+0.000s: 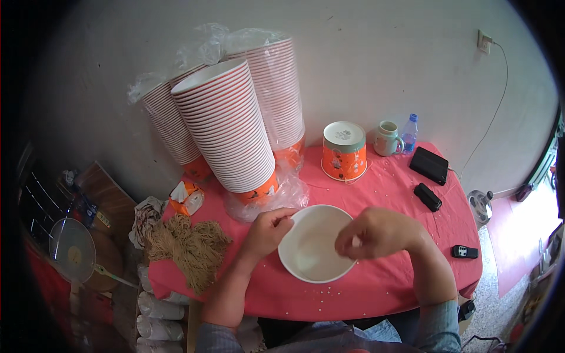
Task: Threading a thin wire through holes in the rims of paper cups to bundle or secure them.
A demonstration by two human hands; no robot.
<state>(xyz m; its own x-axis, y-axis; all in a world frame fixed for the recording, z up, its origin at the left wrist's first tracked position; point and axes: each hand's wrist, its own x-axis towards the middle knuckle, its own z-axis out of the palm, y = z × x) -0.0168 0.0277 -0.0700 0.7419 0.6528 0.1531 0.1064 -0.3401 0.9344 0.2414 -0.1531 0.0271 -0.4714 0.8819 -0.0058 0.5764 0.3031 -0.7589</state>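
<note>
A white-lined paper bucket (pixel 315 259) stands at the table's front with its round mouth toward me. My left hand (pixel 268 231) pinches its rim at the upper left, thumb and fingers on either side of the wall. My right hand (pixel 379 232) is over the bucket's right rim, fingers curled together; what they hold, if anything, is hidden. Left of my left forearm lies a tangled bundle of tan cords (pixel 191 247). Behind the bucket rises a tall leaning stack of nested paper buckets (pixel 223 129). An orange paper bucket (pixel 344 156) stands upside down farther back.
The pink tablecloth (pixel 382 288) carries scattered small white bits. A mug (pixel 386 141), a plastic bottle (pixel 410 132), a black case (pixel 429 165), a dark device (pixel 428 197) and a remote control (pixel 464 252) stand or lie at the right. A strainer (pixel 72 250) is at the left.
</note>
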